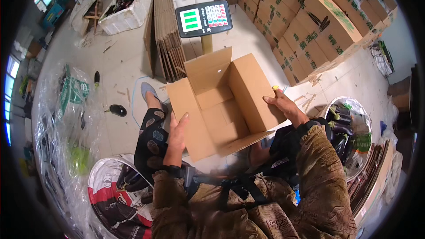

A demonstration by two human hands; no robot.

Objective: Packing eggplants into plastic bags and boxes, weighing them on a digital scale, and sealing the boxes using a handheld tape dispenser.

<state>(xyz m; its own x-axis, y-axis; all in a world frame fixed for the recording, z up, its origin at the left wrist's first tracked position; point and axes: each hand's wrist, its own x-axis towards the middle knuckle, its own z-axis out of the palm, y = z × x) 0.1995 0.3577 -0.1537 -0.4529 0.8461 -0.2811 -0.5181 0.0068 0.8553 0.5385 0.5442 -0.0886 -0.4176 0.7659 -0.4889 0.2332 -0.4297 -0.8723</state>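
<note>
Between my hands is a cardboard box (229,116) with its top flaps spread and nothing inside. My left hand (178,129) grips the left flap, thumb on its inner face and the fingers hidden behind. On the other side, my right hand (282,104) holds the right flap near its outer edge, thumb on top. Something small and yellow shows at the right hand's fingers; I cannot tell what it is. Just beyond the box stands a weighing scale with a lit green display (204,19). The box hides the scale's base.
Folded cardboard sheets (167,36) stand left of the scale. Filled cartons (315,36) are stacked at the right. Eggplants fill a basket (340,127) at my right and a lined basket (129,179) at my left. Plastic film (76,106) and a loose eggplant (118,110) lie leftward.
</note>
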